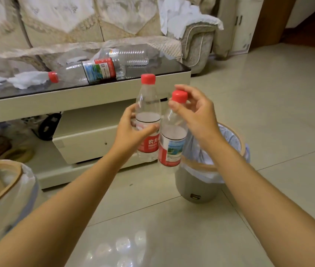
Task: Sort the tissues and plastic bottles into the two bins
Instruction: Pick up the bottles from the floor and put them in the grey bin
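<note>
Head view: at the frame's centre, the left hand (133,130) grips 1 upright plastic bottle (148,112) around its middle. Just right of it, the right hand (195,110) pinches a second bottle (172,143) by its red cap, above the grey bin (197,187) at centre right. A second bin (4,189) sits at lower left. On the desk (75,97) in the upper left lie 2 more bottles (95,71) and crumpled tissues (27,79).
</note>
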A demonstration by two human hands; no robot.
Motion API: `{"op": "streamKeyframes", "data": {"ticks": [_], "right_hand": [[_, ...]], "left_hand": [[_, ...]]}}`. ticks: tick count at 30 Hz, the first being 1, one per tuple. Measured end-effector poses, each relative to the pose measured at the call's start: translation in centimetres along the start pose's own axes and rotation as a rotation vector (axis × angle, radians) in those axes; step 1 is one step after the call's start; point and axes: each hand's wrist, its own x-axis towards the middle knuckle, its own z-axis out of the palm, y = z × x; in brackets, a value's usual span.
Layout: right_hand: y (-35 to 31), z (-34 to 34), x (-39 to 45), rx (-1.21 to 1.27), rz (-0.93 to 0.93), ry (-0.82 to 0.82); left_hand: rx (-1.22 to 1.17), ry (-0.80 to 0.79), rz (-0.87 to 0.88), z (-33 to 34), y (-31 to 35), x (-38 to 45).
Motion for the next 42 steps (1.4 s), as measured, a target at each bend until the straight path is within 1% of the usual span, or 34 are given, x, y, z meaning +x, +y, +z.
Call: {"op": "streamKeyframes", "data": {"ticks": [4, 8, 11, 13, 15, 16, 20, 23, 28, 29, 31, 33, 38, 42], "right_hand": [[-0.3, -3.2, 3.3, -0.043, -0.042, 0.047], [1.9, -6.5, 5.3, -0.107, -0.068, 0.13], [5.8, -8.1, 6.2, -0.301, 0.008, 0.134], [8.6, -9.1, 6.2, -0.418, 0.085, 0.079], [11.0, -10.1, 5.9, -0.515, 0.151, -0.003], [11.9, -10.6, 5.7, -0.553, 0.185, -0.04], [14.8, -11.5, 5.5, -0.699, 0.259, -0.142], [16.7, -11.5, 5.6, -0.764, 0.316, -0.153], [19.5, -11.0, 5.9, -0.869, 0.36, -0.254], [19.9, -11.0, 5.8, -0.877, 0.376, -0.269], [20.5, -10.9, 5.7, -0.854, 0.411, -0.276], [20.8, -10.7, 5.8, -0.842, 0.418, -0.255], [21.0, -10.3, 5.5, -0.89, 0.386, -0.263], [19.6, -10.3, 5.3, -0.926, 0.321, -0.284]], "left_hand": [[-0.005, 0.003, 0.021, 3.5, 2.5, 3.2], [-0.014, -0.011, 0.018, 7.8, 2.4, 5.3], [0.022, -0.06, 0.01, 11.1, 0.9, 6.0], [0.151, -0.07, -0.02, 13.1, -1.0, 6.0], [0.305, -0.073, -0.102, 14.8, -2.7, 5.8], [0.344, -0.082, -0.147, 15.5, -3.5, 5.8], [0.449, -0.139, -0.262, 17.6, -5.7, 6.2], [0.502, -0.224, -0.393, 19.0, -7.3, 6.6], [0.552, -0.366, -0.506, 19.7, -9.1, 7.4], [0.581, -0.383, -0.536, 19.7, -9.3, 7.5], [0.631, -0.352, -0.575, 19.5, -9.4, 7.5], [0.645, -0.313, -0.567, 19.5, -9.5, 7.6], [0.615, -0.338, -0.485, 19.4, -8.5, 7.0], [0.573, -0.263, -0.388, 18.6, -7.4, 6.8]]}}
